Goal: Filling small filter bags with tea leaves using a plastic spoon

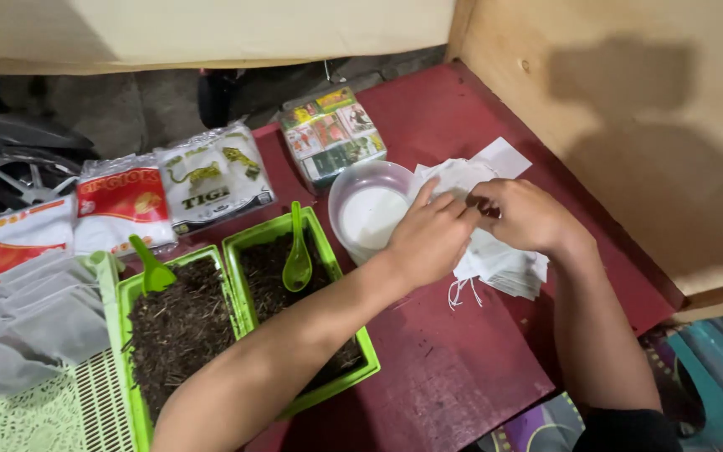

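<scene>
Both hands meet over a stack of small white drawstring filter bags (495,259) on the red table (453,377). The left hand (433,238) and right hand (525,216) each hold a pinching grip on the top bag. The flat stack's strings trail toward the person. Left of the grip sits a white bowl (368,209); nearer, green trays of dried tea (294,293).

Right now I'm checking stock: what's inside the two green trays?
Both green trays hold dark loose tea, a green spoon in each. The left forearm covers part.

Bowl (370,213) sits between two trays (303,251) and bag pile (495,251).
</scene>
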